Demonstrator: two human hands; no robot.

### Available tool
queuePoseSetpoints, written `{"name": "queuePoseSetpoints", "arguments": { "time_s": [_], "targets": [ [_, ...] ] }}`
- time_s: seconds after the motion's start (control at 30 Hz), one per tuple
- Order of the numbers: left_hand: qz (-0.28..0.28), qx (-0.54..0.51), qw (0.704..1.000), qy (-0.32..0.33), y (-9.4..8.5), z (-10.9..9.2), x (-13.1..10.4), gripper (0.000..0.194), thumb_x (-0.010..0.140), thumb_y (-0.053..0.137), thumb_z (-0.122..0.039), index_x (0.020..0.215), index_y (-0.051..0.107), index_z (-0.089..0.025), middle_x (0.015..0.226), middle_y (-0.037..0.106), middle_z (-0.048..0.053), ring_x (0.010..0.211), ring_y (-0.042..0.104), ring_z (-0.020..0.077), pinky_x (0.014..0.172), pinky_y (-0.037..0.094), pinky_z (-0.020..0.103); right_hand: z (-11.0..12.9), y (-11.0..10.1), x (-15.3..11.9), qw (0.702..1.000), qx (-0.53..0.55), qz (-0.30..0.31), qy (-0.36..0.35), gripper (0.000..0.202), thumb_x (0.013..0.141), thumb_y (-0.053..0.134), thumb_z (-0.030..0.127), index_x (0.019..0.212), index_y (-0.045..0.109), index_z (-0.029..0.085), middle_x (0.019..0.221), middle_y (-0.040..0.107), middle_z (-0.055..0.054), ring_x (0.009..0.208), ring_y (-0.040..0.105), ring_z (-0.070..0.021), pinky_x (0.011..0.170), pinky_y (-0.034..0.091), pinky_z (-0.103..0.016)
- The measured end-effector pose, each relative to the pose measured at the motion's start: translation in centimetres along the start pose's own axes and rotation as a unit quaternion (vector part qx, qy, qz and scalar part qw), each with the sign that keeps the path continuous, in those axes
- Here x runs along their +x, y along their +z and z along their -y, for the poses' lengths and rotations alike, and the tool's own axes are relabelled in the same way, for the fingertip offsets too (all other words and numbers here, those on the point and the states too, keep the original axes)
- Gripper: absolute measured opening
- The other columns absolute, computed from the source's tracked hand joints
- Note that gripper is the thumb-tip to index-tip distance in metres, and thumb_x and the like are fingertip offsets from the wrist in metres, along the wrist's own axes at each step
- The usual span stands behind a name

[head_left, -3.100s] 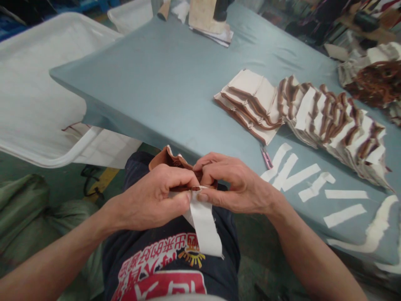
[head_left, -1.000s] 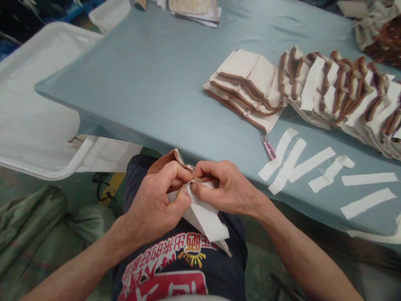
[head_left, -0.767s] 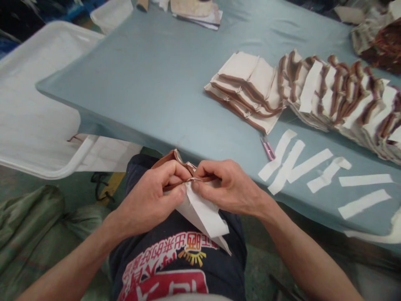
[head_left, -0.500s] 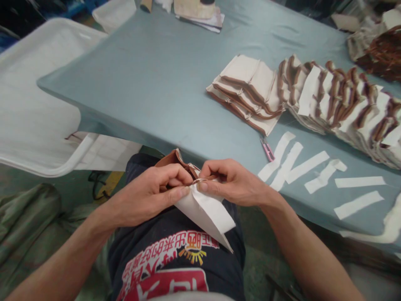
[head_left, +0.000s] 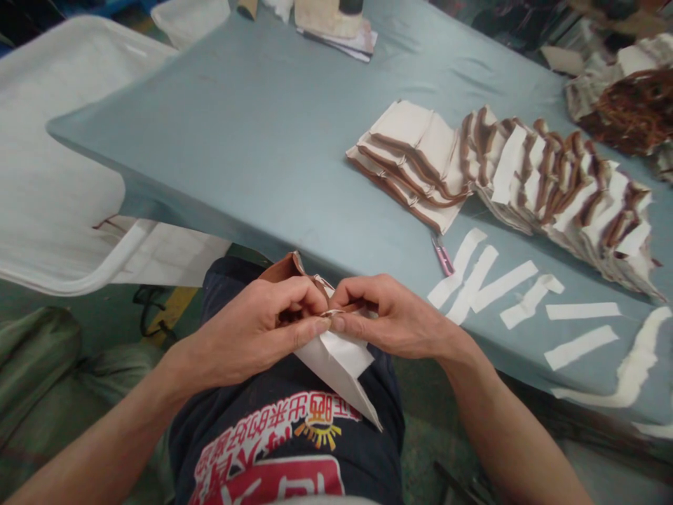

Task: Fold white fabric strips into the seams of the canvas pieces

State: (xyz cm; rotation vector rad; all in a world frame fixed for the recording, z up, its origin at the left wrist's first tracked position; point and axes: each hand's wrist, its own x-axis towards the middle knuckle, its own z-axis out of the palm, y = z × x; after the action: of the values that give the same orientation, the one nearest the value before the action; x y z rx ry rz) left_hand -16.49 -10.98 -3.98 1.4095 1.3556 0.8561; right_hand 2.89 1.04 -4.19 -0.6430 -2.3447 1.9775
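Observation:
A brown piece with a white backing (head_left: 336,382) is pinched between my two hands, over my lap at the table's front edge. My left hand (head_left: 268,319) is closed on it, thumb and fingers gripping the brown edge. Close beside it, my right hand (head_left: 386,315) pinches the same edge, the thumb tips almost touching. A white strip (head_left: 350,354) hangs down from under the right thumb. Part of the brown side (head_left: 284,270) shows behind my left fingers. What lies between the fingertips is mostly hidden.
Pink-handled thread snips (head_left: 443,257) lie on the blue-green tabletop (head_left: 236,140), near several loose white strips (head_left: 476,284). Behind them are stacked brown-and-white pieces (head_left: 410,161) and a long row of similar folded ones (head_left: 562,189). A white bin (head_left: 63,154) stands at the left.
My hands have drawn slightly closer together on the edge. The hanging white strip has shifted a little left. The whole view has also moved slightly.

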Motion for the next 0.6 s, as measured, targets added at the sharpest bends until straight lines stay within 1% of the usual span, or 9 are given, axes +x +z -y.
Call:
{"name": "queuePoseSetpoints", "arguments": {
  "time_s": [0.1,0.23,0.3,0.4,0.47,0.53,0.6],
  "targets": [
    [-0.001,0.019,1.000,0.014,0.1,0.2,-0.3,0.012,0.097,0.060,-0.020,0.089,0.068,-0.017,0.071,0.064,-0.007,0.055,0.051,0.0053,0.049,0.037,0.014,0.0,-0.1,-0.1,0.999,-0.023,0.007,-0.021,0.034,0.098,0.066,0.046,0.084,0.064,0.015,0.067,0.050,0.005,0.058,0.039,-0.0082,0.052,0.031,-0.020],
    [-0.043,0.067,0.996,0.044,0.6,0.4,-0.8,0.012,0.098,0.058,-0.017,0.092,0.069,-0.018,0.073,0.065,-0.007,0.057,0.055,0.0057,0.052,0.040,0.015,0.0,-0.2,0.1,0.997,-0.075,-0.002,-0.035,0.025,0.095,0.066,0.037,0.082,0.065,0.015,0.068,0.054,0.004,0.060,0.043,-0.0085,0.054,0.032,-0.020],
    [-0.064,0.106,0.990,0.071,1.0,0.5,-1.0,0.014,0.099,0.057,-0.015,0.095,0.069,-0.018,0.077,0.068,-0.005,0.062,0.059,0.0069,0.058,0.044,0.016,0.0,-0.3,0.1,0.995,-0.090,-0.007,-0.033,0.022,0.093,0.065,0.033,0.079,0.065,0.015,0.067,0.053,0.005,0.060,0.043,-0.0085,0.054,0.032,-0.020],
    [-0.083,0.158,0.976,0.126,1.6,0.9,-1.3,0.017,0.101,0.053,-0.012,0.105,0.068,-0.017,0.088,0.073,-0.002,0.075,0.068,0.0099,0.074,0.052,0.017,-0.1,-0.3,0.2,0.999,-0.048,0.004,-0.015,0.022,0.091,0.064,0.032,0.077,0.062,0.016,0.065,0.050,0.006,0.059,0.042,-0.0083,0.053,0.032,-0.020],
    [-0.087,0.182,0.966,0.161,1.8,1.4,-1.4,0.017,0.103,0.052,-0.010,0.109,0.066,-0.017,0.093,0.076,0.000,0.083,0.072,0.0117,0.084,0.055,0.019,-0.3,-0.2,0.2,1.000,-0.008,0.014,-0.005,0.021,0.090,0.065,0.032,0.077,0.061,0.016,0.065,0.049,0.006,0.058,0.040,-0.0078,0.052,0.031,-0.019],
    [-0.093,0.203,0.956,0.192,2.0,2.0,-1.6,0.017,0.104,0.050,-0.009,0.111,0.064,-0.017,0.093,0.076,0.001,0.087,0.073,0.0127,0.086,0.056,0.020,-0.5,-0.2,0.3,0.999,0.028,0.020,-0.002,0.022,0.090,0.067,0.032,0.076,0.061,0.016,0.064,0.048,0.007,0.057,0.037,-0.0071,0.051,0.030,-0.019],
    [-0.091,0.223,0.946,0.217,2.0,2.4,-1.7,0.017,0.105,0.048,-0.009,0.110,0.063,-0.017,0.091,0.076,0.002,0.086,0.074,0.0132,0.084,0.058,0.020,-0.8,-0.2,0.3,0.997,0.072,0.031,0.001,0.025,0.088,0.072,0.034,0.076,0.061,0.016,0.063,0.046,0.008,0.056,0.035,-0.0066,0.050,0.028,-0.019]
  ]
}}
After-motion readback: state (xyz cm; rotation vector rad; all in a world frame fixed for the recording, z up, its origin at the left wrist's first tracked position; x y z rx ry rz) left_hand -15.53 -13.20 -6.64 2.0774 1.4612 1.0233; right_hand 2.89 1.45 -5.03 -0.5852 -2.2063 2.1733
